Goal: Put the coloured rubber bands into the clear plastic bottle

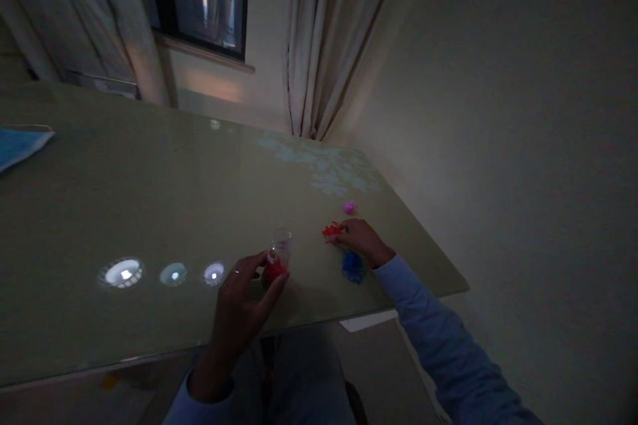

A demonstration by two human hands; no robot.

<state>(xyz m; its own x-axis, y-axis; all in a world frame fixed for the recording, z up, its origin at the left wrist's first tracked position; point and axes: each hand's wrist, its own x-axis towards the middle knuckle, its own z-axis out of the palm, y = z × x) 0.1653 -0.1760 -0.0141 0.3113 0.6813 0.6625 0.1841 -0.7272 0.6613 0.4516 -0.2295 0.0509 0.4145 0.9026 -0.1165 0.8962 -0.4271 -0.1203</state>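
A small clear glass jar (282, 246) with red pieces in its lower part stands near the table's front edge. My left hand (245, 299) is wrapped round its lower part, thumb on the near side. To the right, my right hand (363, 238) pinches at a small pile of red pieces (331, 232) on the table, its fingertips closed at the pile's right side. Just below that hand lies a blue pile (353, 267). A small pink clump (349, 207) sits a little beyond the red pile.
The glossy table (164, 199) reflects several lights. A blue face mask (22, 146) lies at its far left. The right table edge runs near a wall (498, 146). Curtains (319, 40) and a window (207, 0) are behind.
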